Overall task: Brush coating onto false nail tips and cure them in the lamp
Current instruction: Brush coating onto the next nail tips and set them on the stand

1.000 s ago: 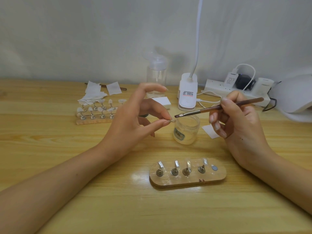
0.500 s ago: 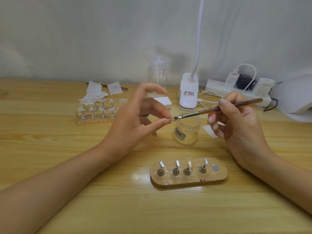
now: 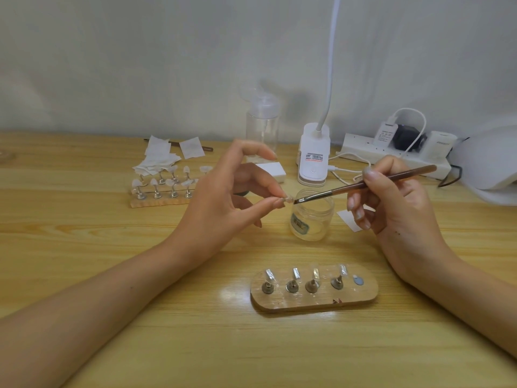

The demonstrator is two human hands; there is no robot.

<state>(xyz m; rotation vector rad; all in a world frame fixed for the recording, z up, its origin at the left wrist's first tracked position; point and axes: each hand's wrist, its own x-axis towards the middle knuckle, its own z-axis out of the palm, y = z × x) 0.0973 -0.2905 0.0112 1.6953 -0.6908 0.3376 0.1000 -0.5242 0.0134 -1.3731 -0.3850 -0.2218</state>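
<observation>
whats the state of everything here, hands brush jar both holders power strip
left hand, pinches a nail tip between thumb and fingertips
right hand, holds the brush like a pen
brush, bristles meet the nail tip
jar, open, no lid on
near holder, four stands carry tips, fifth spot bare
far holder, stands carry tips
power strip, adapters plugged in

Pale nail tip, touched by brown brush
</observation>
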